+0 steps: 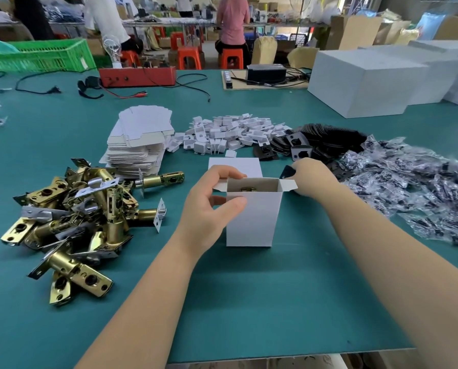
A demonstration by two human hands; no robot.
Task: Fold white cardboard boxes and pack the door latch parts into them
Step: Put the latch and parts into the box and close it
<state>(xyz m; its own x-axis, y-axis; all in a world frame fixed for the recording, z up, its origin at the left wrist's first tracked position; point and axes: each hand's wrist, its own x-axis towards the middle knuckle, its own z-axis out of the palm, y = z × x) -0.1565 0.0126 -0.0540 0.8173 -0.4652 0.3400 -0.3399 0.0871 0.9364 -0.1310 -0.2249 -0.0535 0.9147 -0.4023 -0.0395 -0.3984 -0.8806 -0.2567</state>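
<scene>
A small white cardboard box [251,217] stands upright on the green worktop [249,302], in the middle, right in front of the person. Its top is open and a bit of a brass-coloured latch part [246,189] shows inside. The left hand [211,201] holds the box at its top left corner, thumb on the front wall and fingers over the rim. The right hand [311,178] is just beside the right flap and pinches a thin black metal plate [289,172].

The box looks light and thin, so it can bend or tip if squeezed hard. It is best held near the corners, where the card is stiffest. The pile of brass and silver metal latches [71,222] on the left looks heavy and hard, with sharp plate edges, so each is best picked up by its round body. The black plate looks stiff and smooth
</scene>
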